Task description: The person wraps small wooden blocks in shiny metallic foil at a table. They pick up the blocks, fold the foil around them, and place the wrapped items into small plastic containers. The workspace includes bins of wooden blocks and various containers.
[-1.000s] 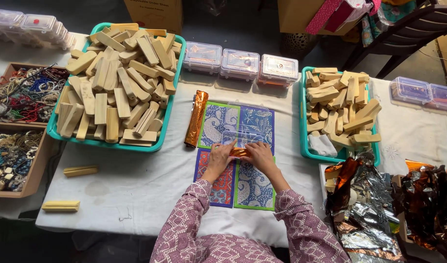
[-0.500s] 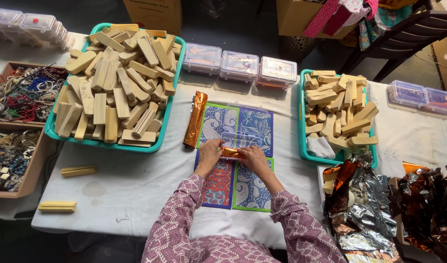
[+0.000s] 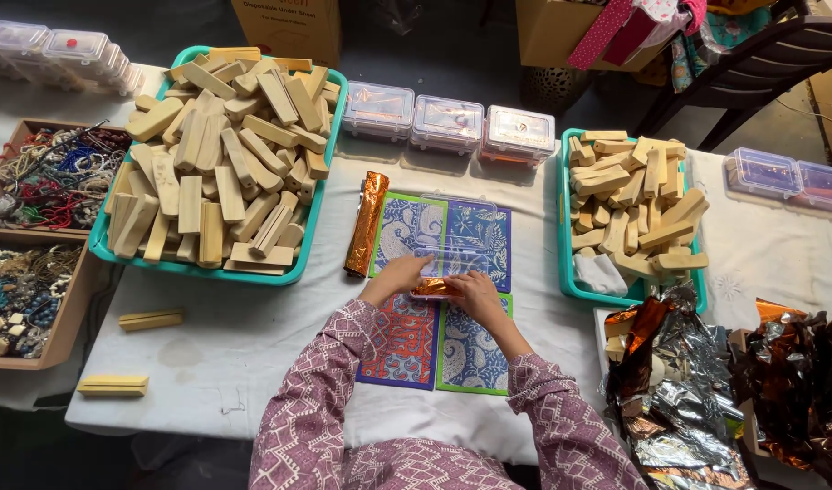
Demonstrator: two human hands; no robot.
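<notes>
Fingers of the left hand (image 3: 393, 277) and right hand (image 3: 475, 292) curl closed around a small block wrapped in crinkled orange foil (image 3: 434, 288), pressed onto the patterned mats (image 3: 470, 349) between two teal trays (image 3: 321, 195) of pale wooden blocks (image 3: 216, 154).

A small block wrapped in copper foil (image 3: 434, 288) is held between the left hand (image 3: 396, 277) and right hand (image 3: 475, 293) over patterned blue cards (image 3: 439, 299). A copper foil roll (image 3: 367, 223) is laid beside a teal tray of wooden blocks (image 3: 218, 160).
</notes>
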